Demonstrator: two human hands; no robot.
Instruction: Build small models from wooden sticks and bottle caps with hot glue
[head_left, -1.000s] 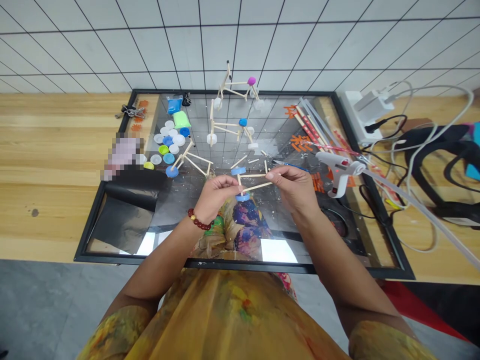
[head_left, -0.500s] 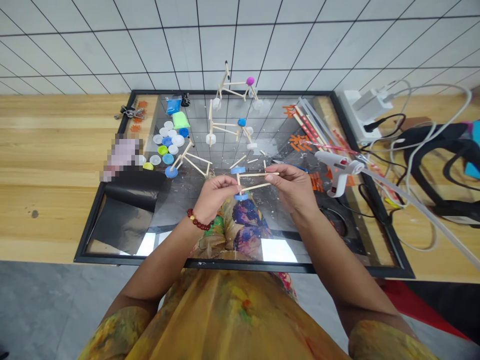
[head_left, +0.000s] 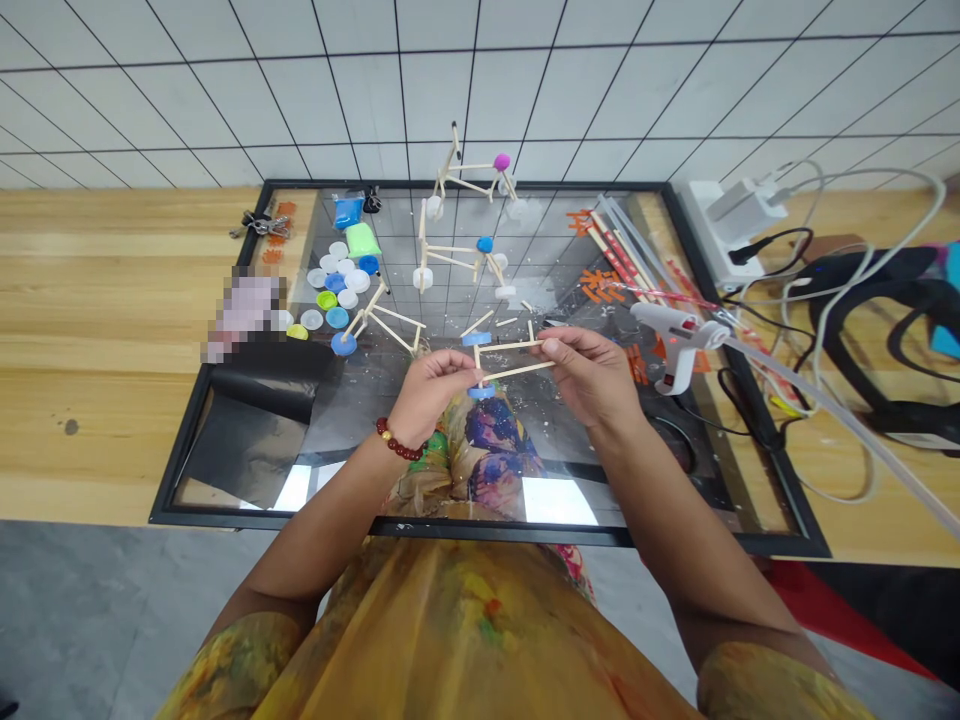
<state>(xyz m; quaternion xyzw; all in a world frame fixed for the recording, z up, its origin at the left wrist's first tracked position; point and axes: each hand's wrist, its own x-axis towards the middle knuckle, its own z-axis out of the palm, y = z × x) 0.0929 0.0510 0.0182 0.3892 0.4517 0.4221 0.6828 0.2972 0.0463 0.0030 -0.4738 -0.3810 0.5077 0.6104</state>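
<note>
My left hand [head_left: 429,393] and my right hand [head_left: 589,376] both grip a small frame of wooden sticks [head_left: 514,360], one at each end. Two blue bottle caps sit on its left end, one above [head_left: 476,339] and one below [head_left: 481,392] my left fingers. Its two long sticks run right into my right fingertips. A red-beaded bracelet [head_left: 397,440] circles my left wrist. Several similar stick-and-cap models stand beyond my hands, the nearest [head_left: 379,322] up to the left.
A black-framed mirror [head_left: 487,522] holds everything. On it lie several bottle caps [head_left: 337,285], modelling clay packs [head_left: 362,240], black paper [head_left: 247,430] and long sticks [head_left: 619,250]. A hot glue gun [head_left: 675,335] lies right, near a power strip [head_left: 731,215] and cables [head_left: 840,300].
The stick frame has turned slightly, its right end rising a little with my right hand. My left hand stays nearly still.
</note>
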